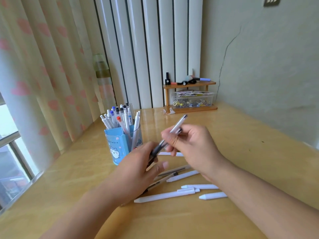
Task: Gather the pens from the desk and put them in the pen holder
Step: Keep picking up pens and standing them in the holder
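Hands meet above the middle of the glossy light wooden desk [241, 152]. The right hand [191, 144] pinches a clear-barrelled pen with a black tip and dark grip [174, 131], holding it tilted, its far end pointing up and right. The left hand [138, 166] curls its fingers round the pen's dark lower end, though motion blur hides whether it grips firmly. Just left of the hands stands the blue plastic pen holder with a white cartoon cat [119, 145], already crowded with upright white pens [120, 118] with blue, black and red caps. Loose pens lie on the desk near the person: a long white pen [164, 195] nearest, a short white pen [213, 195] to its right, two more white pens [200, 186] just beyond, and grey-barrelled pens [172, 171] partly under the left hand. Far right, against the wall, a small wooden two-tier shelf [189, 85] carries small bottles above and a clear plastic box of small bits [193, 100] below. A heart-patterned curtain [43, 75] hangs at left.
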